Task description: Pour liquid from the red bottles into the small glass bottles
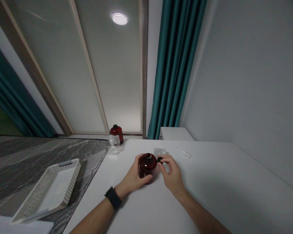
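A dark red bottle (148, 165) with a bare, uncapped neck stands on the white table (205, 208). My left hand (134, 175) wraps round the bottle's left side, its thumb across the front. Just right of the neck, my right hand (171, 175) pinches a small black cap (159, 159) between thumb and fingertips. The cap is apart from the opening. Behind the bottle lies a small clear plastic piece (159, 151), partly hidden by my right hand. A thin clear dropper-like item (184, 153) rests farther right.
Near the table's far left corner, a second red bottle (117, 132) with a black cap stands behind a clear tray (114, 149) with crumpled clear wrapping. A white perforated basket (51, 188) sits left of the table. A white cabinet (177, 134) stands beyond the far edge.
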Motion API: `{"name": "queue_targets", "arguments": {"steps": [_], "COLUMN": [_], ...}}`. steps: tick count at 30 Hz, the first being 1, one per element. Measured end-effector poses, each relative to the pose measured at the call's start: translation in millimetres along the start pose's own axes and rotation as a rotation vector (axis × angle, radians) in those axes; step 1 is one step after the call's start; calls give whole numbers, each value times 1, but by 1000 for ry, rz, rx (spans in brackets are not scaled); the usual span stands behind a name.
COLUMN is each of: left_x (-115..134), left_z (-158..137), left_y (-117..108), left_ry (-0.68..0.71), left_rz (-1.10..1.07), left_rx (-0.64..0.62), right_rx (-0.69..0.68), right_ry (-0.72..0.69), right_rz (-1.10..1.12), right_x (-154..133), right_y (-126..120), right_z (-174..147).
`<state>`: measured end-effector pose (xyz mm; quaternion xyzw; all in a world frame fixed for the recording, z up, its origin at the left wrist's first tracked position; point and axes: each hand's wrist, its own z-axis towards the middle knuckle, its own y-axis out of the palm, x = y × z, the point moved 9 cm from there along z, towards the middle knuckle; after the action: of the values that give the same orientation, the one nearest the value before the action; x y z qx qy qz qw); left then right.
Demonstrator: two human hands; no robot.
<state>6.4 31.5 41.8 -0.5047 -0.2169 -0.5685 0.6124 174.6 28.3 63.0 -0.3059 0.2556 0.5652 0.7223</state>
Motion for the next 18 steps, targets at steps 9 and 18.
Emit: {"name": "queue_targets", "arguments": {"steps": [9, 18], "left_x": [-4, 14], "left_z": [-1, 0], "left_y": [1, -5], "left_ry": [-3, 102], "left_rz": [-101, 256], "left_rx": [-1, 41], "right_rx": [98, 139], "right_ry": [35, 192], "right_rz": [24, 254], "right_x": [-2, 2], "right_y": [-10, -11], "right_z": [3, 5]}}
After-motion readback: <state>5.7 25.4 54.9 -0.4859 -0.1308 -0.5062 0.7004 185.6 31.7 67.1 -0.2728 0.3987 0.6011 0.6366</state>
